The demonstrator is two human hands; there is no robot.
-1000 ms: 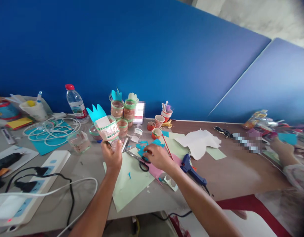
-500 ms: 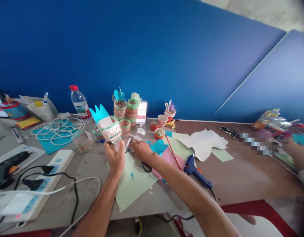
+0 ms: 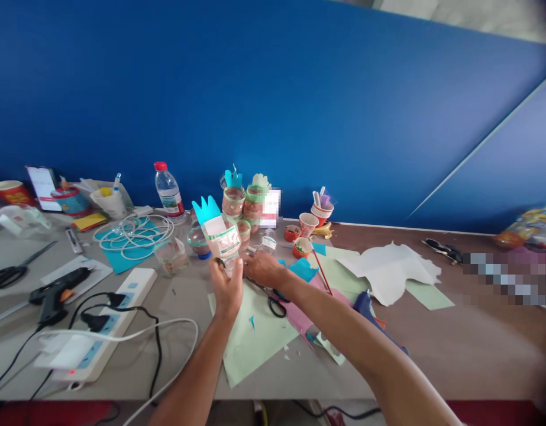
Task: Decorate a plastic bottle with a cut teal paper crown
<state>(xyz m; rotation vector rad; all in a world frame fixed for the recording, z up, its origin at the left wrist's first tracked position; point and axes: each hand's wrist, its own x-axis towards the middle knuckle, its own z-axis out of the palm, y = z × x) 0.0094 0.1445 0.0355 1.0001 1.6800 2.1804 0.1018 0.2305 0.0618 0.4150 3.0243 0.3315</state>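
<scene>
My left hand (image 3: 228,288) is closed around the lower end of a clear plastic bottle piece (image 3: 233,251) with a white and green label. The bottle piece tilts to the left. A teal paper cutout with pointed tips (image 3: 206,209) rises from its top, above a pale paper part. Close against its right side is my right hand (image 3: 266,269), fingers bent together; what they pinch, if anything, is hidden. Scissors with black handles (image 3: 277,306) lie beneath the right wrist. Behind stand clear cups with pinkish bands and green rims (image 3: 254,207).
A white power strip (image 3: 137,290), a black glue gun (image 3: 55,296) and a coiled white cable (image 3: 137,236) lie left. A red-capped bottle (image 3: 170,195) stands behind. Right are paper cups (image 3: 308,223), white paper (image 3: 383,269) and a blue glue gun (image 3: 374,319), partly covered by my forearm.
The view has turned left, so the table things sit further right. My right fingers have moved closer to the bottle piece; the pale strip between the hands no longer shows clearly.
</scene>
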